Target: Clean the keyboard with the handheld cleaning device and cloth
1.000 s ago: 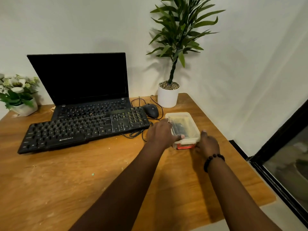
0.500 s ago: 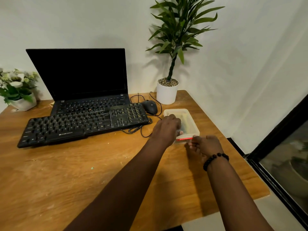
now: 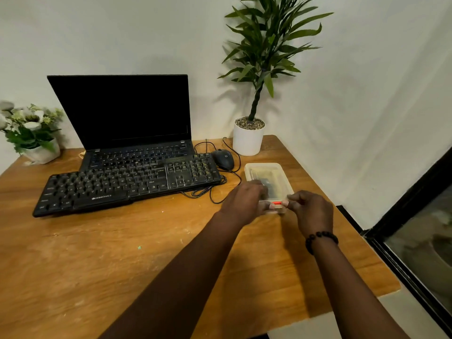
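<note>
I have both hands, left hand and right hand, pinching the near end of the clear box just right of the keyboard, so I judge I'm opening it; next, lift the lid for the dark device inside.

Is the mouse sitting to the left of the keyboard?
No, the mouse sits at the right end of the keyboard, between it and the white plant pot.
</note>
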Action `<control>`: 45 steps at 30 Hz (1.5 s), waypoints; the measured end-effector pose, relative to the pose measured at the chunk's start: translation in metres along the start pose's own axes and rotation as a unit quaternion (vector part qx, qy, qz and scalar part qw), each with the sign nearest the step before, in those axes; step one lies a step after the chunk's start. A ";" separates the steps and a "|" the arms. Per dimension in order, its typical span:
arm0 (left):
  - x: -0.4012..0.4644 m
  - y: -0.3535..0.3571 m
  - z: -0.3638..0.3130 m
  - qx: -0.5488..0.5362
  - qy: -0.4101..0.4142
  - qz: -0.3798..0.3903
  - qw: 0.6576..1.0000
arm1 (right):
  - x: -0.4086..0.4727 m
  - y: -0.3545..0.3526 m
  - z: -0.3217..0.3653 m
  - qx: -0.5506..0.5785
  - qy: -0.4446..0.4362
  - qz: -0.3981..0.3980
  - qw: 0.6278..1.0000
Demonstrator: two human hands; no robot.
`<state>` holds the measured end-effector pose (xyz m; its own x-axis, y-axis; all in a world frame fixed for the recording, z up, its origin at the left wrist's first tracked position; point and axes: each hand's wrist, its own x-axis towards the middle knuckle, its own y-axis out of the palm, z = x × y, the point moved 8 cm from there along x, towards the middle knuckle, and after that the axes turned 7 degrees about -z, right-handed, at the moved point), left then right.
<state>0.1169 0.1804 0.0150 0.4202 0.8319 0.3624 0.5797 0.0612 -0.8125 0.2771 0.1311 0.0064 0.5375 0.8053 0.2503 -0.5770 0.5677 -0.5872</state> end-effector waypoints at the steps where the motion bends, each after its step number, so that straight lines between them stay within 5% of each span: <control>1: 0.001 -0.002 -0.001 0.000 0.001 -0.007 1.000 | 0.003 -0.001 0.002 0.008 0.001 0.004 1.000; 6: -0.005 0.002 0.000 -0.017 -0.009 -0.015 1.000 | 0.008 0.002 -0.005 0.069 0.032 0.110 0.991; 10: 0.001 0.005 -0.003 -0.030 -0.005 -0.016 0.999 | 0.042 -0.004 -0.003 0.092 0.077 0.039 0.992; 16: 0.004 0.000 0.007 -0.067 -0.009 -0.030 0.997 | 0.092 0.058 0.023 -0.048 0.046 0.165 0.984; 23: 0.001 0.003 0.001 -0.105 0.004 -0.029 0.994 | 0.123 0.088 0.012 -0.134 0.103 0.202 0.965; 29: 0.002 0.007 0.007 -0.076 -0.015 -0.021 0.997 | 0.140 0.103 0.018 0.029 0.106 0.220 0.969; 32: 0.002 0.006 0.011 -0.070 -0.025 -0.017 0.997 | 0.124 0.104 0.035 0.022 0.040 0.224 0.973; 36: -0.001 0.005 0.013 -0.061 -0.026 -0.022 0.998 | 0.106 0.098 0.050 -0.069 -0.123 0.136 0.981; 42: -0.006 0.015 0.011 -0.055 -0.027 -0.007 0.998 | 0.102 0.108 0.048 -0.134 -0.145 0.122 0.973; 45: -0.003 0.009 0.017 -0.090 -0.014 0.030 0.995 | 0.095 0.091 0.061 -0.143 -0.174 0.055 0.973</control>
<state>0.1091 0.1880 -0.0012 0.4394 0.8462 0.3013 0.6713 -0.0865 -0.7362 0.2388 0.2697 0.0236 0.2123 0.8957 0.3906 -0.3977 0.4443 -0.8028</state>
